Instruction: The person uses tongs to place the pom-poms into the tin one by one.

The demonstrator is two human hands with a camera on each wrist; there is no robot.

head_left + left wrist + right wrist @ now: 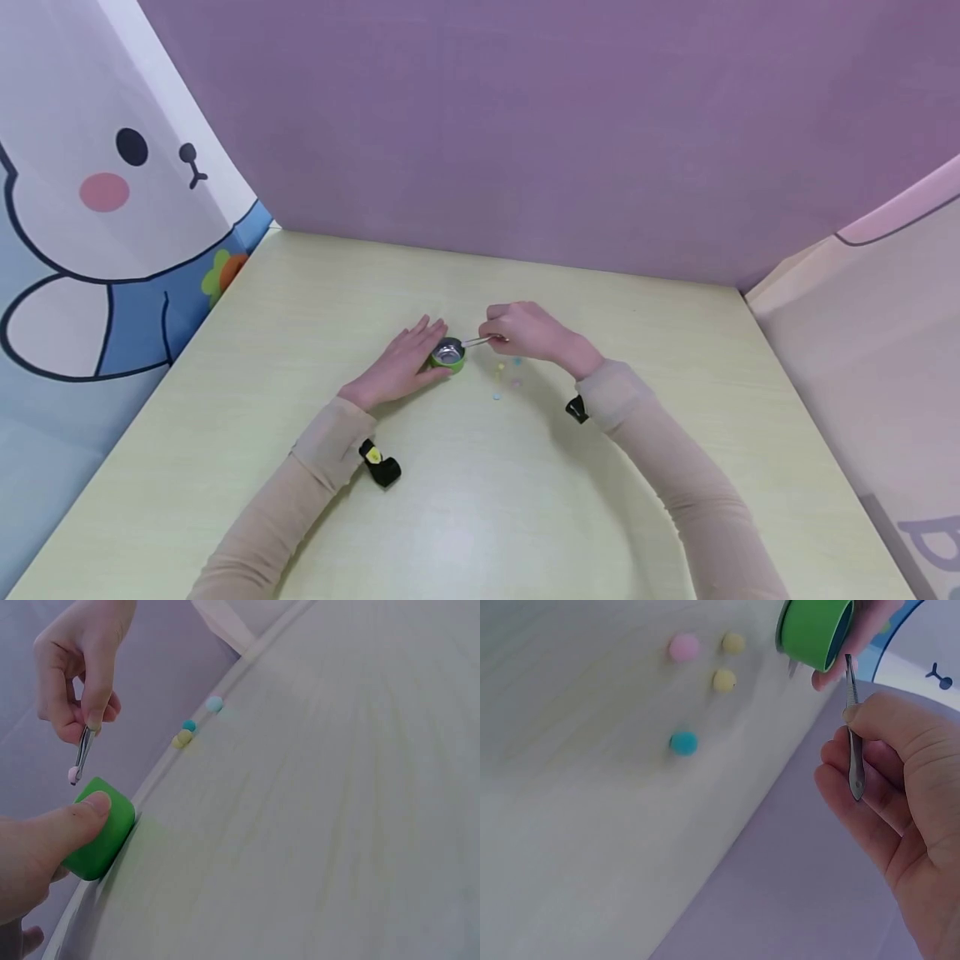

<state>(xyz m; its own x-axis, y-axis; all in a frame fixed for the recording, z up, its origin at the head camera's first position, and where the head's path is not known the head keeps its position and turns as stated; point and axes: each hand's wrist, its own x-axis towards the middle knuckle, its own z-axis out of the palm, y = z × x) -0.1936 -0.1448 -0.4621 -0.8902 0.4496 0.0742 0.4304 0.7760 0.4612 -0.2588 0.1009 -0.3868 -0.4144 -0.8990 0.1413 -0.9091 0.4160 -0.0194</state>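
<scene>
A small green cup (448, 353) with a shiny metal inside stands on the table. My left hand (405, 362) steadies it, thumb on one side and fingers along the other; in the left wrist view the thumb presses the green wall. Tweezers (856, 761) are pinched between the thumb and fingers of my right hand (528, 329). Their tips reach the cup's rim in the head view, and a pale pink pom-pom (73, 774) sits at the tips in the left wrist view.
Several small pom-poms lie on the table (450, 517) right of the cup: a pink one (684, 647), two yellow ones (724, 680), a teal one (684, 743) and a light blue one (497, 397). A purple backdrop (525, 125) rises behind the table; a cartoon-printed panel (112, 250) stands left.
</scene>
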